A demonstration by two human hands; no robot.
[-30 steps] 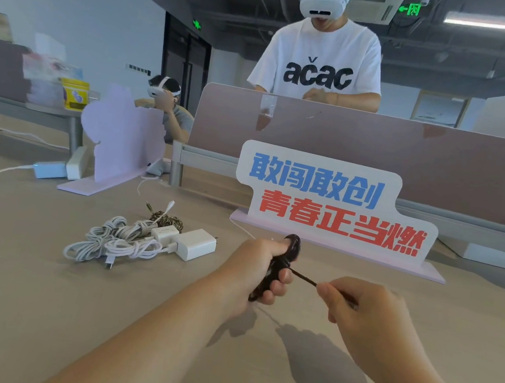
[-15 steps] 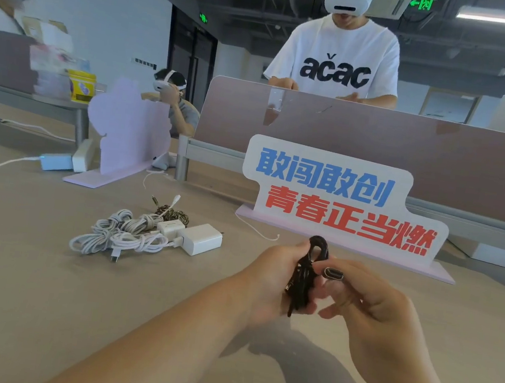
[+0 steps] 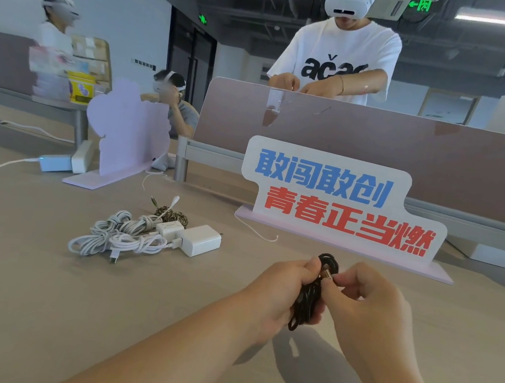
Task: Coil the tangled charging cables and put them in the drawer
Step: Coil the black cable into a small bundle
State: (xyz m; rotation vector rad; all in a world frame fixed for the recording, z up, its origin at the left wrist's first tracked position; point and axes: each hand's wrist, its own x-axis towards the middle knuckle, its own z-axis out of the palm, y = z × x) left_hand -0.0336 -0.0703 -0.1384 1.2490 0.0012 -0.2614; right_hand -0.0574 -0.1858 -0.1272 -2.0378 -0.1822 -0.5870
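A dark braided charging cable (image 3: 311,294) is bunched into a long coil above the table. My left hand (image 3: 277,290) is closed around the coil's middle. My right hand (image 3: 364,303) pinches the cable's metal plug end against the top of the coil. To the left on the table lie white cables (image 3: 118,235) in knotted bundles, two white charger blocks (image 3: 197,238) and a small dark-and-tan braided cable (image 3: 172,215). No drawer is in view.
A white sign with blue and red characters (image 3: 339,202) stands just behind my hands. A lilac cut-out stand (image 3: 124,134) is at the back left beside a small white box (image 3: 54,162). A brown desk divider (image 3: 376,155) has people in headsets beyond it.
One second ago my right hand pulled the cable's free end out to the right. It has since come in against the coil, and both hands now meet on the bundle.
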